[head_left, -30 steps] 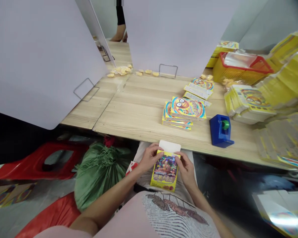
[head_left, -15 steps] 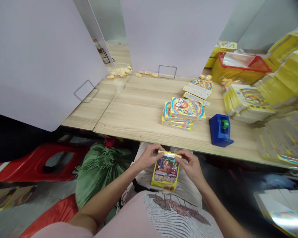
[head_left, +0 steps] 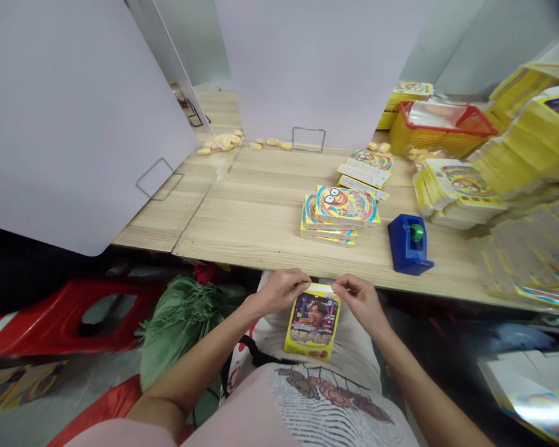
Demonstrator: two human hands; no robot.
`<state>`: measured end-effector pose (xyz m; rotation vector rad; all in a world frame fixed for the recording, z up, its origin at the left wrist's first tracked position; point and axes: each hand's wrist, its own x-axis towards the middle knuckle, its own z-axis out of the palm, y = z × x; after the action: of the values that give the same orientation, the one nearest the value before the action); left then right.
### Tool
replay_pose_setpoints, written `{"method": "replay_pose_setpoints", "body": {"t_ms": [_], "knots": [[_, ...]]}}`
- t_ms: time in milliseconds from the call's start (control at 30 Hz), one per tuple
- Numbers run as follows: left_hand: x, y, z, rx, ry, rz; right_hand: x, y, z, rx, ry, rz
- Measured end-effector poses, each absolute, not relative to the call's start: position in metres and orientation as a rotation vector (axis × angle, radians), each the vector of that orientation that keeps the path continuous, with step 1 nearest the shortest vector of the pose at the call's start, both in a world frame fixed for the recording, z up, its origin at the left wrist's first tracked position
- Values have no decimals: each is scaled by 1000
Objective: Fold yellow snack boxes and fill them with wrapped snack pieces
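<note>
A yellow printed card packet point(head_left: 312, 326) rests upright-facing in my lap, just below the table edge, its picture side up. My left hand point(head_left: 279, 293) and my right hand point(head_left: 359, 303) pinch its top edge from either side. A thin white strip of its top flap point(head_left: 320, 288) shows between my fingers, folded over towards me. The fingertips hide the corners of that edge. A stack of round-faced yellow cards point(head_left: 340, 217) lies on the table ahead of my hands, out of reach of my fingers.
A blue tape dispenser point(head_left: 409, 244) stands on the wooden table point(head_left: 242, 217), with loose yellow pieces along its back. White partitions point(head_left: 74, 112) rise at the back left. A yellow basket point(head_left: 440, 130) and piled yellow packets point(head_left: 526, 161) fill the right. A green sack point(head_left: 181, 329) and red stool point(head_left: 74, 316) sit at my left.
The white flap that stood up above the packet has folded down over its top edge. My hands have moved from the packet's sides to that top edge, and the packet's picture shows more fully.
</note>
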<state>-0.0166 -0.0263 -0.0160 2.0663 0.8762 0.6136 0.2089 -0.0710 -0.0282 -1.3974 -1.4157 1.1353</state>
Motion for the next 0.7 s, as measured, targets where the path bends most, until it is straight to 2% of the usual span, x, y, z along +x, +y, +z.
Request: {"method": "replay_pose_setpoints", "body": {"t_ms": [167, 333, 567, 700], "knots": [[-15, -27, -15, 2145, 866, 608, 214, -74, -28, -1362, -1593, 970], [-13, -26, -16, 2135, 880, 623, 213, -74, -25, -1331, -1623, 1008], [-14, -24, -10, 1793, 842, 641, 206, -80, -21, -1318, -1507, 1058], [-18, -33, -24, 1909, 823, 692, 204, -93, -36, -1264, -1506, 997]]}}
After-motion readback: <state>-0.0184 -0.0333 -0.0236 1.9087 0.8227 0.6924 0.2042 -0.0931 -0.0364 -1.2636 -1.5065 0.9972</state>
